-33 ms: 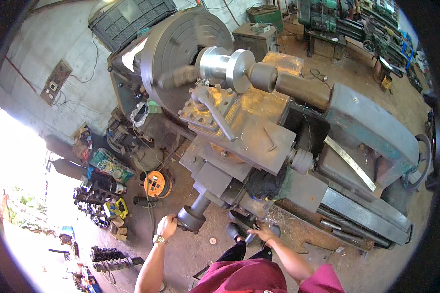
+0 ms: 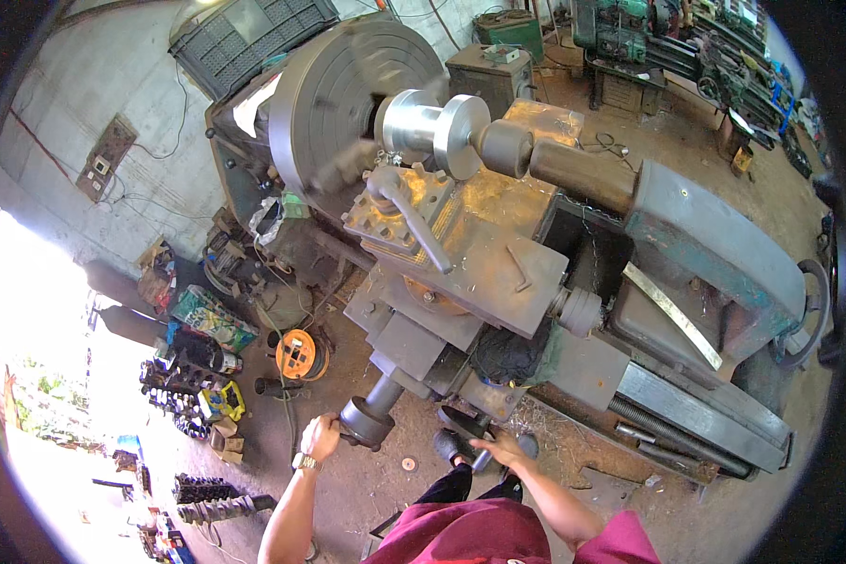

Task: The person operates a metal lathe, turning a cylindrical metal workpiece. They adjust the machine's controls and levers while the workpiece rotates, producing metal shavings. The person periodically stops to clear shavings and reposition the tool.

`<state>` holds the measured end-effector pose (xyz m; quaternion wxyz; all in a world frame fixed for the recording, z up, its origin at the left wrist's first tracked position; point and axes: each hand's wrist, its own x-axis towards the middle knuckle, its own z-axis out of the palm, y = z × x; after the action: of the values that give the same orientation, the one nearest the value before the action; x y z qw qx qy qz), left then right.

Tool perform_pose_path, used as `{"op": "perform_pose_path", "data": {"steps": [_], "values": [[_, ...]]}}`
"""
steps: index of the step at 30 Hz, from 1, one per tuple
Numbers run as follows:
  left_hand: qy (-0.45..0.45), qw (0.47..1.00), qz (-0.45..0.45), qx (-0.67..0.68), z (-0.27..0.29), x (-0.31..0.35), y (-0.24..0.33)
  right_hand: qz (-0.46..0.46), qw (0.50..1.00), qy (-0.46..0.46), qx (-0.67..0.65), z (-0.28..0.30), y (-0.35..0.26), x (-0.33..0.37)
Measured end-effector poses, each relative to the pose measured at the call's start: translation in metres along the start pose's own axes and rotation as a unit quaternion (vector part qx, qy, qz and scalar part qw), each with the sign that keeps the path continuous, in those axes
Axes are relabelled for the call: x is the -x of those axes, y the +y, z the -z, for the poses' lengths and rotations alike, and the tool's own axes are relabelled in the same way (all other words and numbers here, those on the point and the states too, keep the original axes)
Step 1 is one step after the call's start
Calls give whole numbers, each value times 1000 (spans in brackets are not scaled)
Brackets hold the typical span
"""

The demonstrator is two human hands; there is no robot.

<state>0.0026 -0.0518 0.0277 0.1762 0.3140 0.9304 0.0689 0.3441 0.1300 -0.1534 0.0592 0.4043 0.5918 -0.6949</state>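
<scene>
A large metal lathe stands before me. Its big round chuck (image 2: 320, 103) is blurred as if spinning, and it carries a shiny flanged metal workpiece (image 2: 423, 127) backed by the tailstock centre (image 2: 506, 148). Curly chips cling beside the tool post (image 2: 402, 202). My left hand (image 2: 321, 438), with a wristwatch, is closed round the crank handle at the dark cross-slide dial (image 2: 367, 423); the fingers hide most of that handle. Lower in the middle, my right hand (image 2: 504, 446) is closed on the handle of the carriage handwheel (image 2: 463, 422), whose silver end shows below.
A hex key (image 2: 519, 270) lies on the slide and a flat metal strip (image 2: 672, 315) on the tailstock side. On the floor at left are an orange cable reel (image 2: 298, 354), bottles and engine parts (image 2: 207, 489). My shoes stand under the handwheel. Another lathe (image 2: 649, 47) is behind.
The blurred parts of the chuck look different. My right hand has shifted slightly left with the handwheel handle. My left hand stays on its crank.
</scene>
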Motion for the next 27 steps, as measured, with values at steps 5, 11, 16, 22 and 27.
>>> {"op": "perform_pose_path", "data": {"steps": [5,11,16,22,27], "values": [[0,1000,7,-11,-1,-10,2,28,998,33,34,-1,-14,-3],[2,1000,15,-18,1,-9,9,11,992,83,96,0,-12,2],[4,999,23,-48,1,-9,9,45,993,95,59,-6,-7,-11],[-16,998,44,-29,3,-7,12,-84,988,22,128,-4,-10,-11],[8,998,33,-51,2,-9,12,17,999,30,14,5,-26,-10]]}}
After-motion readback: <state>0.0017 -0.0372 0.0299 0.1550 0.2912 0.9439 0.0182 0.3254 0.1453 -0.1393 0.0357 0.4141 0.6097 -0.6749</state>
